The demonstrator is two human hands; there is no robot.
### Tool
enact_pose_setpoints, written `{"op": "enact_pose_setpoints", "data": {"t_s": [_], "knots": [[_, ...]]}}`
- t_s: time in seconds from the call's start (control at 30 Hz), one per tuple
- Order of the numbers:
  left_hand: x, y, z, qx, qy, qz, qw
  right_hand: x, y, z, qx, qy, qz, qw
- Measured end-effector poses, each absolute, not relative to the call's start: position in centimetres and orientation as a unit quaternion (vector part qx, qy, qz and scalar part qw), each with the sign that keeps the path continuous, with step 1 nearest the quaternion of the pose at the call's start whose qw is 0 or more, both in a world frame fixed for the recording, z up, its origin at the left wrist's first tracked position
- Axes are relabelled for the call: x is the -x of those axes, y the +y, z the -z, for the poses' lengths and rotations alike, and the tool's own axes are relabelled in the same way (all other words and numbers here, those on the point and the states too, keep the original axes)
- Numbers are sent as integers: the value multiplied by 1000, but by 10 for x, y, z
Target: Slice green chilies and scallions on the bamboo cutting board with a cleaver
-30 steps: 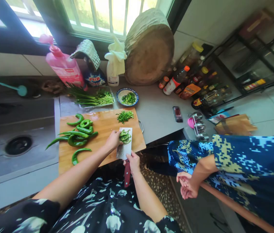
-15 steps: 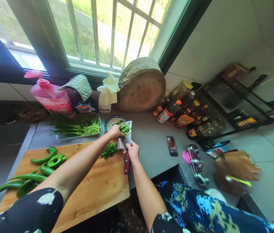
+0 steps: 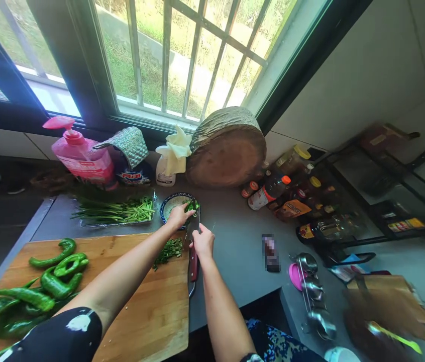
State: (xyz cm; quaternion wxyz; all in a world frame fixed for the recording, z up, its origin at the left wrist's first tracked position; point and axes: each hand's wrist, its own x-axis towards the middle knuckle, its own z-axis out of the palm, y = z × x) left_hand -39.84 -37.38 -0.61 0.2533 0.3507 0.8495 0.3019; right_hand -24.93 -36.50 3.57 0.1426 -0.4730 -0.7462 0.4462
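Note:
My right hand (image 3: pixel 204 242) is closed round the dark red handle (image 3: pixel 194 264) of a cleaver, beyond the board's right edge. Its blade (image 3: pixel 193 223) points away from me and is tilted nearly on edge beside the plate. Over the blue-rimmed plate (image 3: pixel 162 206), my left hand (image 3: pixel 180 216) has its fingers closed on chopped greens (image 3: pixel 192 205) against the blade. More greens lie in the plate, partly hidden by that hand. A pile of chopped greens (image 3: pixel 169 250) sits on the wooden cutting board (image 3: pixel 152 311), below my left wrist. Green peppers (image 3: pixel 60 284) lie on the board's left side.
Behind the board is a clear tray of cut green stalks (image 3: pixel 122 210). A pink pump bottle (image 3: pixel 84 161), a spray bottle (image 3: pixel 165 171) and a round wooden block (image 3: pixel 227 156) line the window. Sauce bottles (image 3: pixel 269 193), a phone-like object (image 3: pixel 271 253) and metal cups (image 3: pixel 314 291) stand right.
The cleaver has turned from showing its flat face with greens on it to nearly on edge beside the plate. The camera view has shifted slightly.

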Motion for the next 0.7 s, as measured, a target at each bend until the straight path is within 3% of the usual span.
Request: {"op": "enact_pose_setpoints", "data": {"t_s": [0.2,0.37,0.47,0.7], "knots": [[394,-381,16,-379,864,-280,179,239,-365,-48,468,-751,-441,153],[387,-378,3,-469,807,-347,94,238,-365,-55,475,-756,-425,151],[385,-370,4,-548,750,-358,90,239,-364,-54,469,-749,-440,161],[383,-382,34,-538,761,-348,105,246,-345,-45,491,-713,-472,167]]}}
